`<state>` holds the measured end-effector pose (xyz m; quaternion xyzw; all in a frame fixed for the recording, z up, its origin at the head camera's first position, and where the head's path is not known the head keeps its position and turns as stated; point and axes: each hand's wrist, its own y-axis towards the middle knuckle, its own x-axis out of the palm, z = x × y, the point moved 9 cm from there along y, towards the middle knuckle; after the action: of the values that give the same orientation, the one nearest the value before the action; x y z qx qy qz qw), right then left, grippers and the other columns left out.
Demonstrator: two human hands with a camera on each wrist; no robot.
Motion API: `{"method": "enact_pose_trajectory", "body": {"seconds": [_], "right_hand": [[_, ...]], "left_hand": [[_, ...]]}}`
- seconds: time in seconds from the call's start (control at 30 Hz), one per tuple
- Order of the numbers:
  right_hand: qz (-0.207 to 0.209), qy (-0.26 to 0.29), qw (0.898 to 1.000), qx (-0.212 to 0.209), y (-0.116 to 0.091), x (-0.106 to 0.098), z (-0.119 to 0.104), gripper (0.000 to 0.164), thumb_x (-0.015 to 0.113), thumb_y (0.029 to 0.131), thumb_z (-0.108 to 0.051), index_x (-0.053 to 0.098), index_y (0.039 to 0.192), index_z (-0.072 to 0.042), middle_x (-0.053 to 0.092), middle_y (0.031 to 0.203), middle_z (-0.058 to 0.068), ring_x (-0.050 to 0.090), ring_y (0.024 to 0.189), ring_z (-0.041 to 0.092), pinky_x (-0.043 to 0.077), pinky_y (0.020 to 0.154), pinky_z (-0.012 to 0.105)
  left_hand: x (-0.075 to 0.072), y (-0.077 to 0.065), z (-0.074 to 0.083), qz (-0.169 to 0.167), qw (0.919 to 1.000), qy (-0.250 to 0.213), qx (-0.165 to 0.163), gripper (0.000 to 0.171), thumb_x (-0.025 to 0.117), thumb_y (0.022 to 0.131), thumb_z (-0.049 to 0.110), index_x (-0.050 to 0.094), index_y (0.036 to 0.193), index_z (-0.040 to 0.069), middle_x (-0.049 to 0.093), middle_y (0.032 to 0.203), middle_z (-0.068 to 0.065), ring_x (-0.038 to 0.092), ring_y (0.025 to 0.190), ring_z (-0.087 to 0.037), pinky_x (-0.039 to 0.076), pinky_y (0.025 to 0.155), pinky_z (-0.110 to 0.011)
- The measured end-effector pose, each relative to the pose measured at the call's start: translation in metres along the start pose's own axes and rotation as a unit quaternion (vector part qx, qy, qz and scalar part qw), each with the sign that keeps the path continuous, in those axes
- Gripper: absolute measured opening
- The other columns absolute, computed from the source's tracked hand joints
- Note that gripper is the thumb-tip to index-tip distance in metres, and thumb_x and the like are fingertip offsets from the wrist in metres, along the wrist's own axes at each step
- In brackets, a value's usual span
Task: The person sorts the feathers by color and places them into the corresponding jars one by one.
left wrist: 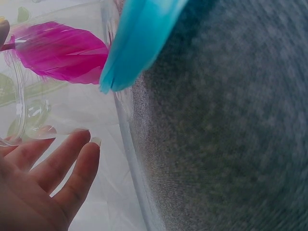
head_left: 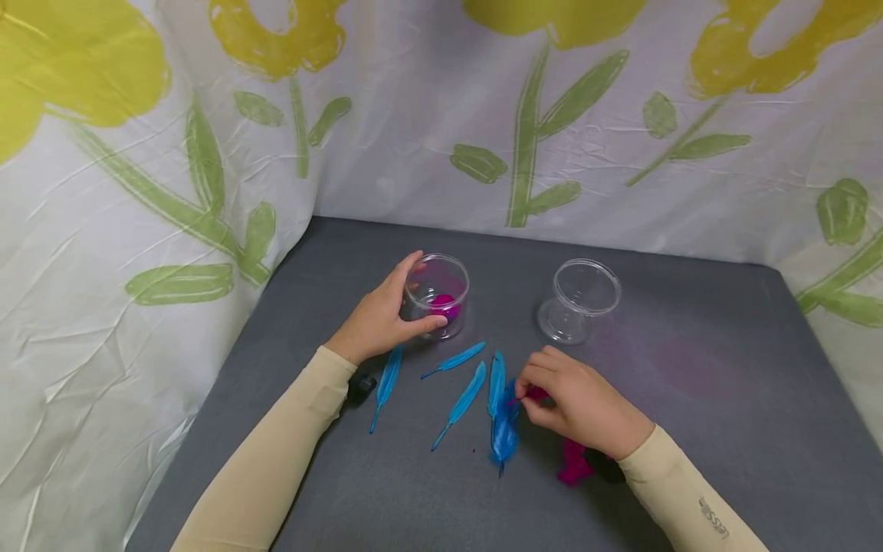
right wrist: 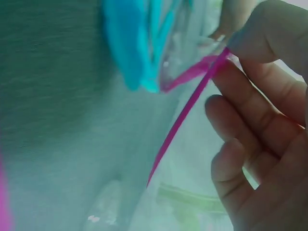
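My left hand [head_left: 375, 318] grips a clear plastic cup [head_left: 460, 290], its thumb across the near side and fingers behind. Inside the cup lies a magenta feather [head_left: 443, 305], which the left wrist view shows through the clear wall. My right hand [head_left: 586, 395] pinches another magenta feather [right wrist: 185, 110] between thumb and fingertips. That hand hovers at the right edge of a dark blue feather [head_left: 505, 433] and a light blue feather [head_left: 496, 379]. More magenta feathers [head_left: 574, 464] lie on the table below the right wrist.
A second clear cup [head_left: 586, 285] stands on the grey table [head_left: 724, 368] beyond my right hand. Several light blue feathers [head_left: 460, 405] are spread between the hands, one [head_left: 389, 379] just under the left wrist. A flower-printed white cloth [head_left: 400, 138] hangs behind and beside the table.
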<state>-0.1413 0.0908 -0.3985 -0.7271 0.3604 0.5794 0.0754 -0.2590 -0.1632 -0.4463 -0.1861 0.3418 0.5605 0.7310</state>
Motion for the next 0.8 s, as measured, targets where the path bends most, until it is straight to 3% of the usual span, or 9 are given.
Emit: {"method": "enact_pose_trajectory", "body": {"seconds": [0.2, 0.37, 0.63, 0.8], "right_hand": [[0.014, 0.057, 0.998, 0.007, 0.031, -0.013, 0.006, 0.015, 0.077, 0.094, -0.008, 0.068, 0.098, -0.020, 0.062, 0.097, -0.010, 0.057, 0.090, 0.008, 0.055, 0.077, 0.023], [0.035, 0.127, 0.991, 0.022, 0.053, -0.021, 0.008, 0.015, 0.078, 0.096, -0.008, 0.069, 0.103, -0.017, 0.066, 0.103, -0.009, 0.063, 0.090, 0.011, 0.061, 0.080, 0.028], [0.062, 0.192, 0.978, 0.055, 0.091, -0.019, 0.008, 0.019, 0.078, 0.097, -0.006, 0.071, 0.103, -0.022, 0.067, 0.105, -0.011, 0.061, 0.087, 0.014, 0.053, 0.075, 0.029], [0.075, 0.213, 0.972, 0.067, 0.106, -0.021, 0.010, 0.005, 0.075, 0.101, -0.015, 0.072, 0.104, -0.018, 0.067, 0.108, -0.011, 0.062, 0.090, 0.015, 0.052, 0.076, 0.037]], "left_hand": [[-0.001, 0.001, 0.000, 0.000, 1.0000, 0.001, 0.000, 0.115, 0.079, 0.086, 0.072, 0.013, 0.173, 0.035, 0.042, 0.172, 0.006, 0.057, 0.148, -0.026, 0.055, 0.112, -0.059], [0.001, -0.001, 0.001, -0.001, 1.0000, -0.001, 0.004, 0.114, 0.079, 0.087, 0.072, 0.012, 0.173, 0.036, 0.041, 0.172, 0.007, 0.057, 0.148, -0.026, 0.055, 0.114, -0.057], [0.004, -0.003, 0.005, -0.004, 0.9998, -0.005, 0.017, 0.113, 0.080, 0.089, 0.068, 0.012, 0.173, 0.035, 0.041, 0.172, 0.005, 0.057, 0.146, -0.027, 0.054, 0.114, -0.055], [0.006, -0.001, 0.009, -0.003, 0.9995, 0.000, 0.032, 0.113, 0.079, 0.089, 0.068, 0.012, 0.173, 0.033, 0.041, 0.172, 0.007, 0.059, 0.143, -0.026, 0.055, 0.114, -0.052]]}}
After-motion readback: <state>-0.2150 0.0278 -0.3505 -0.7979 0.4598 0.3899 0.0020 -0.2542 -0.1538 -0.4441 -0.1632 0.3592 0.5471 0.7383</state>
